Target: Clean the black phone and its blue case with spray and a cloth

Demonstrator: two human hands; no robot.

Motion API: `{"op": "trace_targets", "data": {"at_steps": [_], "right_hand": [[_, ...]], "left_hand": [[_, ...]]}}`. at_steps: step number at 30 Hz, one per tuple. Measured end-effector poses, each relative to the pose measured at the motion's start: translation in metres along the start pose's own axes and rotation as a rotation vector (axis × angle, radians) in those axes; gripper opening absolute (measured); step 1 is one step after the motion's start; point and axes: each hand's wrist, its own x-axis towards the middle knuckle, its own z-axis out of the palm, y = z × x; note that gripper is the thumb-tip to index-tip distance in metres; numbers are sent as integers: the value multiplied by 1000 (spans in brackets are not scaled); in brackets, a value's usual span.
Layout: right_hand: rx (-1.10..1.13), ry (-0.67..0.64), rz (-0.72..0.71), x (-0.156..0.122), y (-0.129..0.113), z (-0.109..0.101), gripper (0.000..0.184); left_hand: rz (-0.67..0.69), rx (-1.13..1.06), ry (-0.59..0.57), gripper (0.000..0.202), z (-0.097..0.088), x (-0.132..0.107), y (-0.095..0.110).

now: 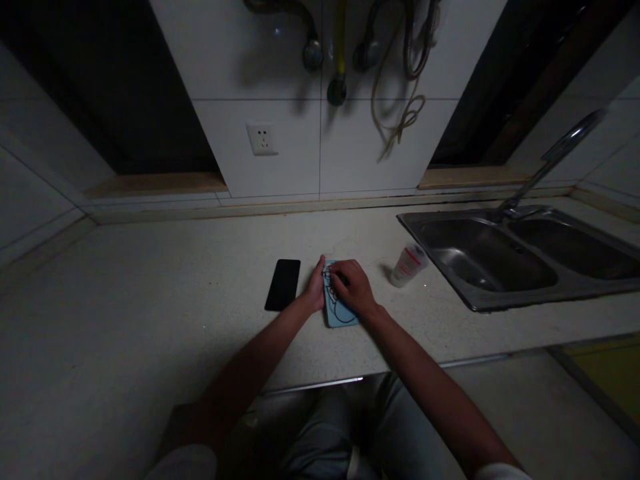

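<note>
Under R grip [354, 285]: lt-blue slab [341, 313]

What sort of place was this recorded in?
Probably a kitchen: a double-basin steel sink with a curved faucet is set into a pale countertop, against a tiled wall.

The head-worn camera looks forward and down on the hands [356, 288] and countertop [150, 287].
</note>
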Motion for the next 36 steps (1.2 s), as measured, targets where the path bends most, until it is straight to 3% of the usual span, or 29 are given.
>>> {"op": "trace_targets", "data": {"at_steps": [11, 27, 36], "right_hand": [[20, -17, -9, 1, -3, -1, 11], [108, -27, -157, 0, -2, 4, 10], [-116, 34, 79, 1, 1, -2, 7]], "left_hand": [[21, 7, 18, 48, 5, -2, 0], [76, 14, 0, 43, -2, 0, -1], [24, 1, -14, 52, 5, -2, 0]]}}
